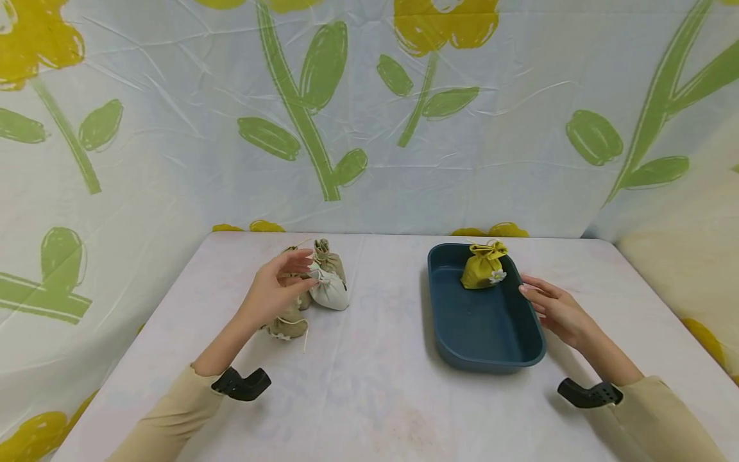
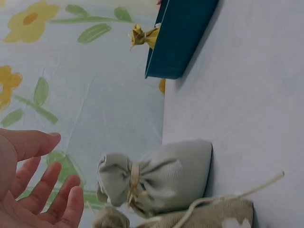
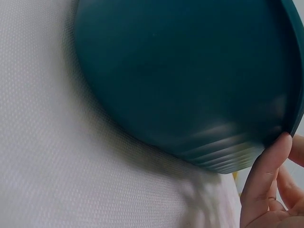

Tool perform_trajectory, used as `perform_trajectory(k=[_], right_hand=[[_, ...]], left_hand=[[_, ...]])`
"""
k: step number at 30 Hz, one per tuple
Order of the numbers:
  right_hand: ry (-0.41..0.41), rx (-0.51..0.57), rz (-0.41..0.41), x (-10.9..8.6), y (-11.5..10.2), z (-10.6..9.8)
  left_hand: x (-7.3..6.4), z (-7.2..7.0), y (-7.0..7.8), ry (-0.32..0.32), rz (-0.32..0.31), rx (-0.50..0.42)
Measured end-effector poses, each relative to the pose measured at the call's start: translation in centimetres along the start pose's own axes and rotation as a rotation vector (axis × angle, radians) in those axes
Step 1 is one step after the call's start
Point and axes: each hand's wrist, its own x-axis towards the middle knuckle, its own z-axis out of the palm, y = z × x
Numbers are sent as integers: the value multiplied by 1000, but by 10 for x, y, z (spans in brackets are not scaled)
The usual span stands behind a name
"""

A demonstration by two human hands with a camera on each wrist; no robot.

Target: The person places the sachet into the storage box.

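Note:
In the head view my left hand (image 1: 277, 285) hovers over a cluster of small drawstring pouches on the left of the table. Its fingers are loosely bent and hold nothing. Closest to its fingertips is a white pouch (image 1: 330, 290), tied with a cord, also seen as a grey-white pouch (image 2: 173, 173) in the left wrist view. Khaki pouches (image 1: 291, 325) lie around it, partly hidden by the hand. On the right, a dark blue bin (image 1: 482, 333) contains a yellow pouch (image 1: 482, 268) with a white flower. My right hand (image 1: 562, 311) touches the bin's right rim with relaxed fingers.
The table (image 1: 375, 385) has a pale cloth cover. Behind it hangs a white curtain (image 1: 496, 173) with green and yellow flower prints. Black wrist mounts (image 1: 241, 384) sit on both forearms.

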Motion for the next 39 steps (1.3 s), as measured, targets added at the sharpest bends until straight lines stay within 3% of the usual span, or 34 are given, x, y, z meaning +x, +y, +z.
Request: perform_trajectory(k=[9,13,16,26,39], right_hand=[[10,-12,14,0,1,0],[12,-5,16,0,0,0],[7,5,10,-1,0,1],[-1,33,15,0,-2,0],[-4,52,2,-1,-1,0]], left_hand=[[-13,-18,-20,133,89,96],[-21,-26,-32,140,86,111],[-24,-34,-42,99,77,100],[-35,-56,-68,-154,59,57],[-37,-64,-91,-322,65,-12]])
